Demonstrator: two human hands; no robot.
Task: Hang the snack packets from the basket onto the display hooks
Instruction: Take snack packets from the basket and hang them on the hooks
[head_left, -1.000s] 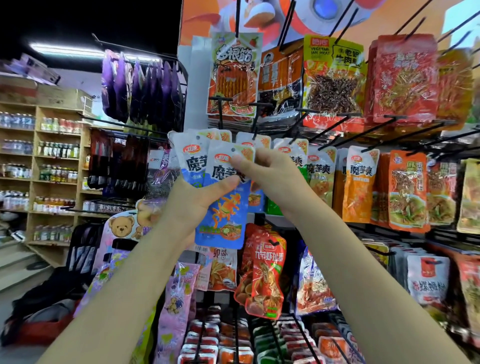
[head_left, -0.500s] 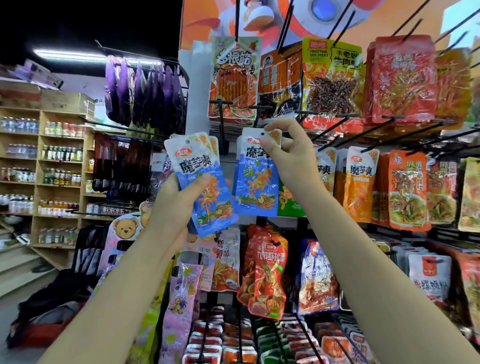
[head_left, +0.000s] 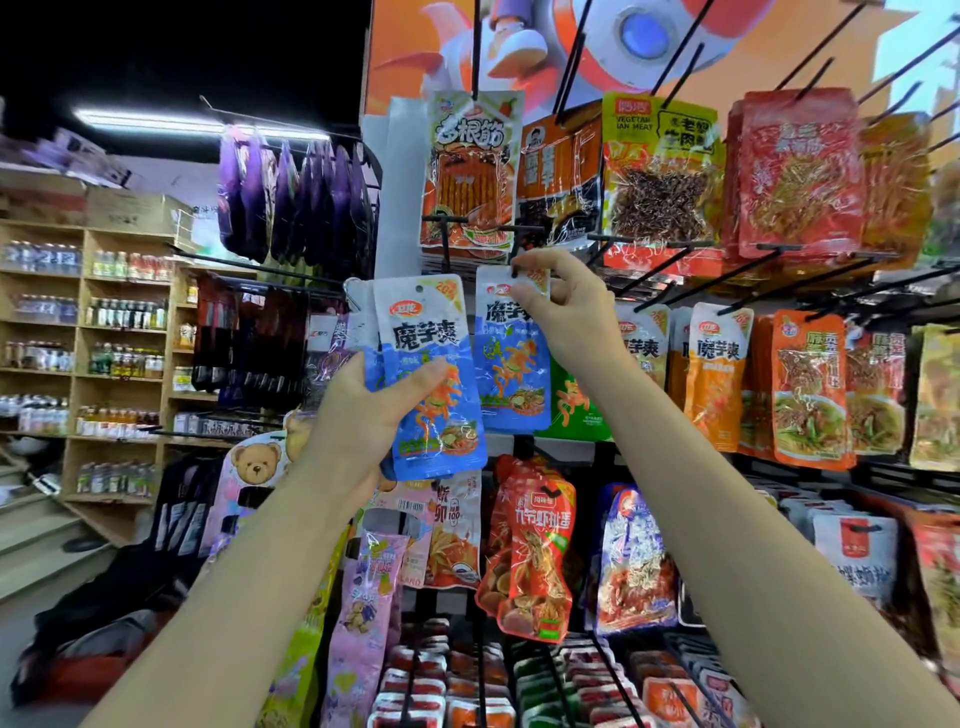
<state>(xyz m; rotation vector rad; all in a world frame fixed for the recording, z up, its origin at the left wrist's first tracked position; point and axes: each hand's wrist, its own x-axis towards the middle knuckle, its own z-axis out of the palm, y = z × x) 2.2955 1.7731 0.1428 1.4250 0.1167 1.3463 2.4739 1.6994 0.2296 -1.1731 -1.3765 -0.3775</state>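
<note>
Head view: the right hand (head_left: 569, 312) pinches the top edge of one blue packet (head_left: 511, 364) between thumb and fingers (head_left: 524, 300), right at its hang hole, which sits at the tip of a black hook (head_left: 515, 260). Whether the hole is already over the tip I cannot tell (the fingers and glare cover that spot). The packet hangs straight down below the pinch, in front of a green packet (head_left: 576, 405) on the same row.

The left hand (head_left: 363, 415) grips a small stack of blue packets (head_left: 434, 379) low on their left edge, thumb across the front, held tilted just left of the hook and apart from it. At least two are in the stack; a further edge shows behind.

My reading of progress: mid-task. The rack (head_left: 727, 260) already carries many hung packets, orange packets (head_left: 719, 374) of the same brand among them, but this one is only at the hook, and the stack in hand is yet to go up. The basket is out of view, so what remains there is unknown.
</note>
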